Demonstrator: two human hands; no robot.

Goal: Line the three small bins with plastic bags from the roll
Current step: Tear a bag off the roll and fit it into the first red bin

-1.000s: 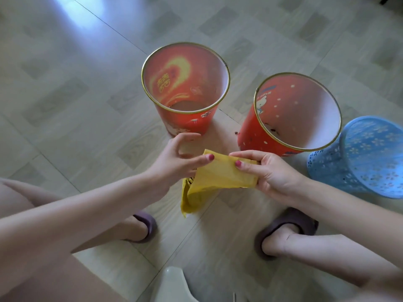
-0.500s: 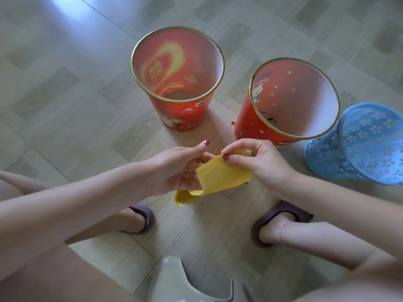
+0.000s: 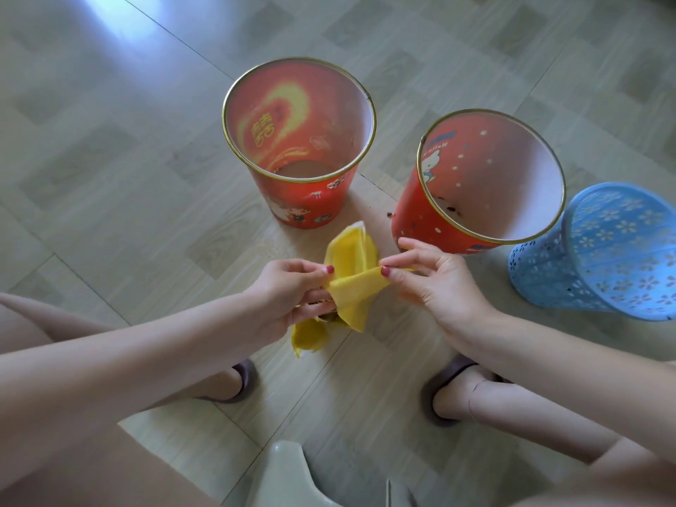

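Right in front of the three bins [image 3: 298,199], both hands are pinching the yellow bag [image 3: 351,279]: left hand [image 3: 289,301] one side, right hand [image 3: 435,283] the other, just above the floor [image 3: 109,177].

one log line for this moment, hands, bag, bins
left hand: pinching yellow bag | right hand: pinching same bag | three bins: unlined | step: unfolding bag

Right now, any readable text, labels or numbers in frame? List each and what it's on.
Left red bin, inner wall: a yellow decorative character seen through the wall, shape visible but not reliably readable.
Middle red bin, inner wall by the cartoon cat: mirrored script, roughly "Hello", too blurred to confirm.
Blue bin: flower cut-outs only, no text.
Yellow bag: no print visible.
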